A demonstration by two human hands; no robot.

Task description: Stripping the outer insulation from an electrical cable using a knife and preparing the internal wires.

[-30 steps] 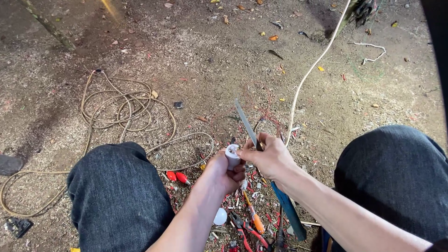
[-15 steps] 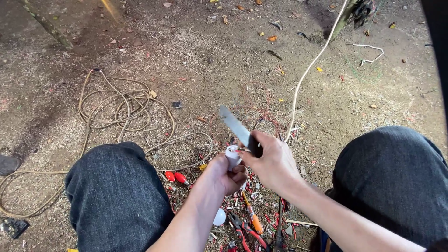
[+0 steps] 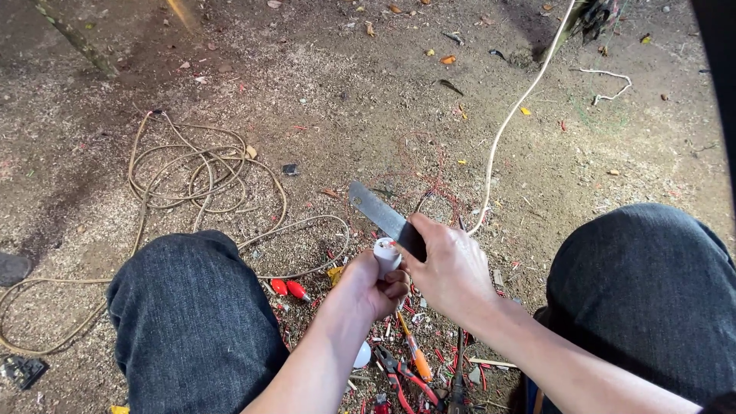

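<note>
My left hand (image 3: 374,285) grips a small white cylindrical plastic part (image 3: 386,254) between my knees. Just to its right, my right hand (image 3: 448,268) holds a knife (image 3: 379,212) by its dark handle. The flat grey blade points up and to the left, above the white part. A thin cream wire (image 3: 512,115) runs from near my hands up to the top right of the ground.
A coil of tan cable (image 3: 201,176) lies on the dirt to the left. Red-handled pliers (image 3: 402,376), an orange-handled screwdriver (image 3: 415,356), red wire scraps and a red tool (image 3: 290,288) lie between my knees. Both jeans-clad knees (image 3: 192,314) flank the spot.
The knife blade has turned from edge-on to flat-side up and shifted left over the white part. My left hand has stayed in place.
</note>
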